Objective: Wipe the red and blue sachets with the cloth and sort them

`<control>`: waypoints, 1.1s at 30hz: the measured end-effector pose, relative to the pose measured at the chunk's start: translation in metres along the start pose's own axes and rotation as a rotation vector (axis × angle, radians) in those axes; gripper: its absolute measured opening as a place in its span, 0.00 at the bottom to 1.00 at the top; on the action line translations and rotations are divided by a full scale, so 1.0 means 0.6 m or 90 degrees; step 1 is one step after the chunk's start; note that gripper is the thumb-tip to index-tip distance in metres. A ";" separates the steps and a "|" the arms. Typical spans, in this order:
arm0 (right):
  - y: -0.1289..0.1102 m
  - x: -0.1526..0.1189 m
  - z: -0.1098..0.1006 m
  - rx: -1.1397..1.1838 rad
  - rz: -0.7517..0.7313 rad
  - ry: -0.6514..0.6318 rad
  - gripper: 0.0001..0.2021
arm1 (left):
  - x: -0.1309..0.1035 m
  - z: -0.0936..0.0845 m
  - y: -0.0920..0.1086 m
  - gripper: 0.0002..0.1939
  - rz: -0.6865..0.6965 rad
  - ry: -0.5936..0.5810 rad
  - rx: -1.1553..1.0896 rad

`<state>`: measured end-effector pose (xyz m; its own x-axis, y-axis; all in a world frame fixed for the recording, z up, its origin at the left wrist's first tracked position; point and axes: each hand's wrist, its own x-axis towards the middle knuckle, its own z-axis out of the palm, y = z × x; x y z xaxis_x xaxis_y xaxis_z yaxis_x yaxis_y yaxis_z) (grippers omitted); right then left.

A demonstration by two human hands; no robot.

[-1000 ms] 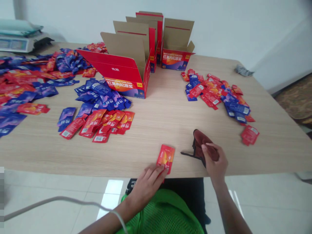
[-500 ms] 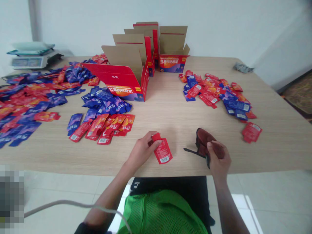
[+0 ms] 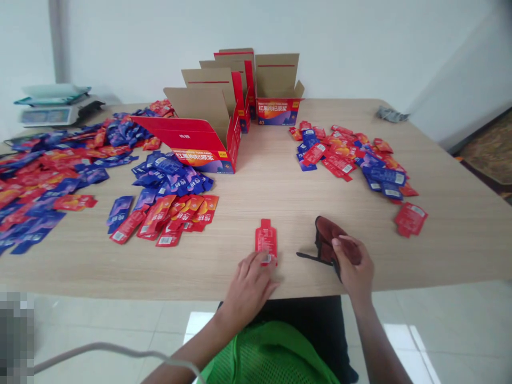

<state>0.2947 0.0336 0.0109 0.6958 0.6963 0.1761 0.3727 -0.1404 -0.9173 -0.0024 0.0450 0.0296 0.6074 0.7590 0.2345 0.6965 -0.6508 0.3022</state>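
A red spouted pouch (image 3: pixel 265 240) lies flat on the table near its front edge, narrow neck pointing away from me. My left hand (image 3: pixel 254 280) is palm down with fingers stretched out, the fingertips resting on the pouch's lower end and partly covering its barcode. To the right, my right hand (image 3: pixel 356 266) is closed on sunglasses (image 3: pixel 328 232) with brown lenses and a dark frame. One thin dark arm of the sunglasses sticks out to the left, and part of the frame is hidden behind my fingers.
Red and blue pouches form a big pile (image 3: pixel 60 165) on the left, a group (image 3: pixel 172 173) left of centre and a heap (image 3: pixel 352 154) on the right. Open cartons (image 3: pixel 204 160) stand at the back. A scale (image 3: pixel 56 112) and a grey crumpled cloth (image 3: pixel 392 114) are near the far corners.
My left hand has let go of the red pouch's neck end and moved down to its lower edge. The pouch now lies straighter. My right hand still holds the sunglasses.
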 end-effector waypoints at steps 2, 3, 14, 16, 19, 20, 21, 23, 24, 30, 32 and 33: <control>-0.009 0.003 0.000 -0.015 -0.006 -0.029 0.21 | -0.018 0.010 0.004 0.24 0.016 0.011 0.019; -0.015 0.005 0.001 -0.018 -0.014 -0.041 0.21 | -0.022 0.015 0.004 0.24 0.023 0.017 0.022; -0.143 -0.021 0.119 0.003 -0.473 -0.368 0.08 | -0.058 0.036 0.006 0.21 0.049 0.056 0.007; -0.137 -0.046 0.144 -0.016 -0.629 -0.525 0.08 | -0.073 0.045 0.007 0.22 0.045 0.066 -0.001; -0.113 -0.058 0.172 -0.050 -0.757 -0.599 0.07 | -0.087 0.052 0.004 0.19 0.058 0.074 0.026; -0.105 -0.052 0.179 -0.064 -0.765 -0.589 0.07 | -0.089 0.052 0.002 0.19 0.071 0.066 0.047; -0.098 -0.043 0.187 -0.078 -0.765 -0.574 0.07 | -0.091 0.051 0.001 0.19 0.083 0.056 0.070; -0.090 -0.014 0.206 -0.103 -0.768 -0.553 0.08 | -0.092 0.048 -0.002 0.22 0.102 0.038 0.103; -0.090 0.003 0.216 -0.116 -0.771 -0.543 0.09 | -0.092 0.047 -0.004 0.23 0.108 0.037 0.111; -0.128 0.075 0.244 -0.168 -0.743 -0.409 0.10 | -0.092 0.046 -0.007 0.23 0.104 0.030 0.110; -0.146 0.059 0.224 -0.097 -0.680 -0.339 0.10 | -0.092 0.047 -0.006 0.23 0.100 0.021 0.102; -0.152 0.041 0.210 -0.061 -0.654 -0.333 0.11 | -0.093 0.049 -0.005 0.23 0.098 0.018 0.093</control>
<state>0.2006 0.1523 0.0538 -0.2929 0.7163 0.6333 0.6756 0.6237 -0.3930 -0.0272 0.0041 -0.0113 0.7012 0.6493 0.2945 0.6457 -0.7535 0.1239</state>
